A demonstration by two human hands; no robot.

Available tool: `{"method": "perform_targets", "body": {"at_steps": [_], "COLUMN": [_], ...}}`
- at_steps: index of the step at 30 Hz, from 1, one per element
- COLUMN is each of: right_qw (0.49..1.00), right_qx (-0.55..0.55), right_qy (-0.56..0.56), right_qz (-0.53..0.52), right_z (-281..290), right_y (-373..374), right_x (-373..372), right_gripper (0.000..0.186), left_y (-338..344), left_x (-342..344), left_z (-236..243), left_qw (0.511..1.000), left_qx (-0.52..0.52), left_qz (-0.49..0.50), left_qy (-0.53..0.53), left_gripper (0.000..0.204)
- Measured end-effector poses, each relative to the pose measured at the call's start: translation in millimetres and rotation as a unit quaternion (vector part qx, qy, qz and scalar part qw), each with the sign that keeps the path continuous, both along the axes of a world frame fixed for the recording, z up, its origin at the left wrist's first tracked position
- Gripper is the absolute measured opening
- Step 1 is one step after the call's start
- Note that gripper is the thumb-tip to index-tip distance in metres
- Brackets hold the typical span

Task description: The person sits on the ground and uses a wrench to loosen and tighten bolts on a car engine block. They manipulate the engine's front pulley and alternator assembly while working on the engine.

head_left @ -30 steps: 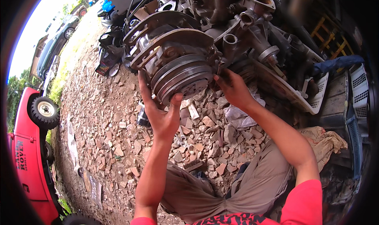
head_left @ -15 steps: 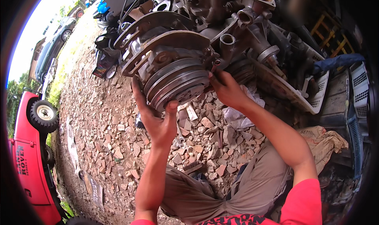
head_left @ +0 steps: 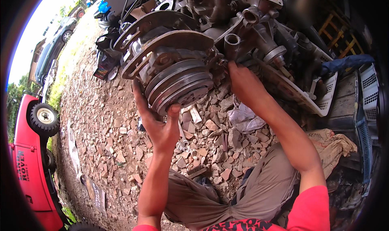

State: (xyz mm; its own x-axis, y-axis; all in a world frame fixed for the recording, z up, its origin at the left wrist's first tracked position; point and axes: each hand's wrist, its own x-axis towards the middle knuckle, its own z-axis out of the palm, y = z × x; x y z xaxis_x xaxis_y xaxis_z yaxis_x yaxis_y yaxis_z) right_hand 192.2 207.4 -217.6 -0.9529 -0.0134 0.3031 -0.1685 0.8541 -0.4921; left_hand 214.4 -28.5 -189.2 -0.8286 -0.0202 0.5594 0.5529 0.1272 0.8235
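Note:
A metal compressor with a grooved pulley (head_left: pixel 182 85) sits tilted against a greasy engine block (head_left: pixel 214 12). My left hand (head_left: pixel 160 127) cradles it from below, thumb on the pulley's front rim and fingers along its left side. Two curved bracket plates (head_left: pixel 174 40) stand above and behind the pulley. To the right, my right hand (head_left: pixel 245 85) is closed beside a bolt end (head_left: pixel 223 62) at the bracket's right corner, just under an open pipe stub (head_left: pixel 232 40). Its fingertips are mostly hidden, so what they pinch cannot be made out.
Broken stone and tile (head_left: pixel 121 150) cover the ground. A spanner (head_left: pixel 184 141) and a brush (head_left: pixel 197 171) lie between my legs, near a pale cloth (head_left: pixel 245 118). Plastic crates (head_left: pixel 324 93) and a sack (head_left: pixel 330 146) are at right. A red vehicle (head_left: pixel 36 166) stands at left.
My right hand has shifted right and slightly up, off the pulley's right edge to the bracket corner. The compressor and my left hand have moved slightly left.

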Motion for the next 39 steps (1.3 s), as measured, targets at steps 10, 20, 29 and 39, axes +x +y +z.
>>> {"method": "perform_targets", "body": {"at_steps": [10,20,29,39], "right_qw": [0.977,0.983,0.982,0.921], "right_qx": [0.102,-0.021,-0.167,-0.377], "right_qy": [0.171,0.181,0.081,-0.054], "right_qz": [-0.081,-0.001,0.021,0.081], "right_z": [11,-2,-12,-21], "right_y": [19,24,18,3], "right_x": [5,6,5,5], "right_gripper": [0.019,0.022,0.016,0.020], "left_y": [2,5,11,13], "left_x": [0,-1,1,0], "left_z": [0,-2,1,-3], "left_qw": [1.000,0.996,0.993,0.993], "left_qx": [0.007,0.080,0.109,0.111], "left_qz": [0.001,-0.029,-0.040,-0.034], "left_qy": [0.002,0.007,0.008,0.008], "left_gripper": [0.111,0.109,0.106,0.109]}}
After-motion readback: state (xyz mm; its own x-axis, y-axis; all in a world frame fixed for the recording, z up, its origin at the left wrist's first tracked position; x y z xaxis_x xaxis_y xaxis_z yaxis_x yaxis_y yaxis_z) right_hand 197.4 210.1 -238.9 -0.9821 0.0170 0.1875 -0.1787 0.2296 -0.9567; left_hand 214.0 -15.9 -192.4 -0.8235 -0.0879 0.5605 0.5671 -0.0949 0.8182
